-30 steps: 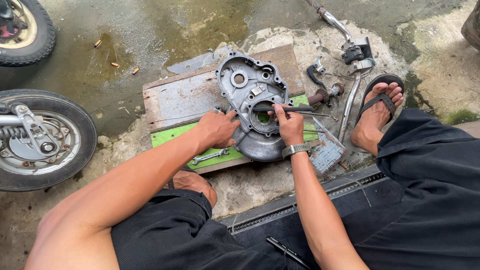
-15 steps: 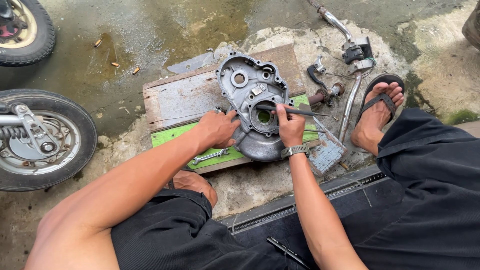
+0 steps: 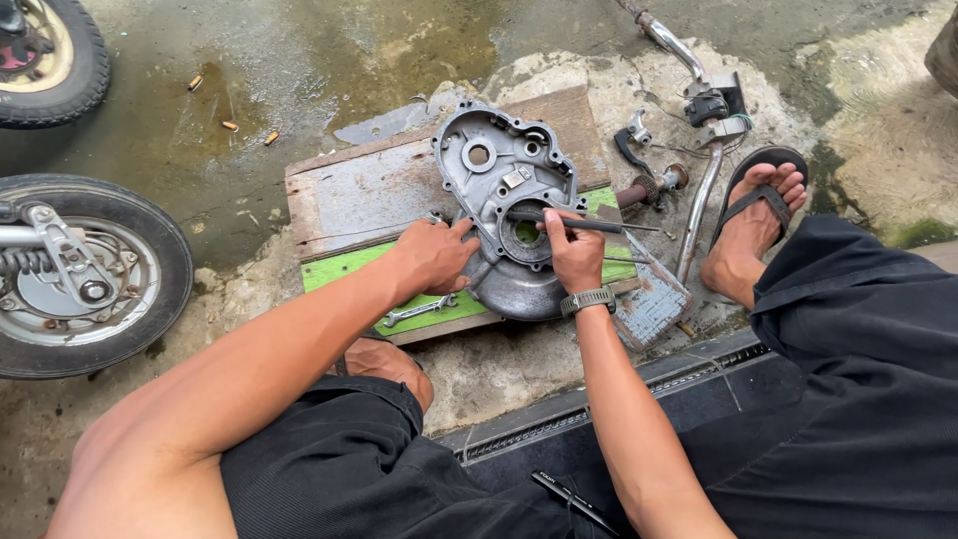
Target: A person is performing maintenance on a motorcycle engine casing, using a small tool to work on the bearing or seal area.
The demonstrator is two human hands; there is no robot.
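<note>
A grey cast-metal engine cover, roughly oval with several round holes, lies flat on a weathered wooden board and a bright green plank, both set on rough, stained concrete ground. The right hand, wearing a metal wristwatch, is closed around a thin dark rod-like tool held level across the cover's large round opening. The left hand rests with curled fingers on the cover's left edge, pressing against it; whether it grips anything cannot be told. A small silver spanner lies on the green plank just below the left hand. To the right lie a chrome handlebar with lever parts and a foot in a black sandal. At far left stands a small black-tyred wheel with a metal hub, with part of another tyre above it.
</note>
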